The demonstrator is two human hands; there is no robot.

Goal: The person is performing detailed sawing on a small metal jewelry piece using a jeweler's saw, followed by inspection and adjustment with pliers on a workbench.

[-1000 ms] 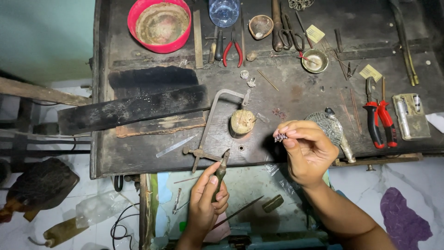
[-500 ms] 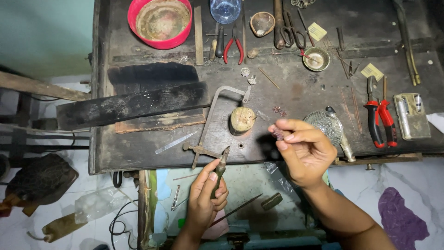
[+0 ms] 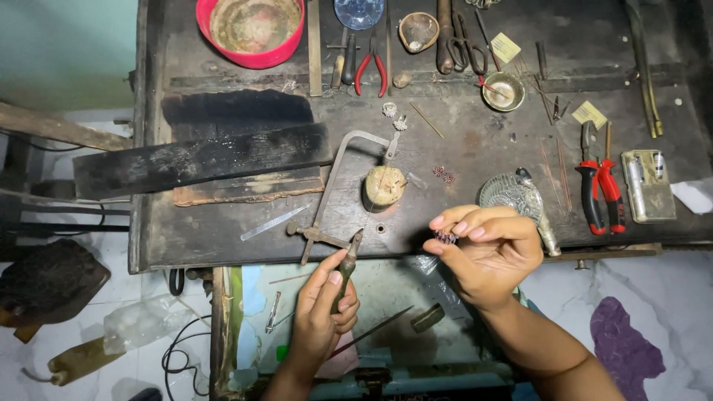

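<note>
Your right hand (image 3: 486, 252) pinches small purplish beaded metal piece (image 3: 445, 237) at fingertips, raised just over front edge of dark worn wooden bench (image 3: 223, 230). Your left hand (image 3: 327, 304) grips slim dark-handled pointed tool (image 3: 346, 263), tip up, apart from piece. Step looks like lining up: tip must meet piece, steady.

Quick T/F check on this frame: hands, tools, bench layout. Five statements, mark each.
1. The left hand grips a slim dark pointed hand tool. True.
2. The right hand pinches a small purplish ornament in its fingertips. True.
3. The red round bowl sits beside the right hand. False: it is at the bench's far edge.
4. The metal frame saw is held in the right hand. False: it lies on the bench.
5. The red-handled pliers lie untouched to the right. True.
</note>
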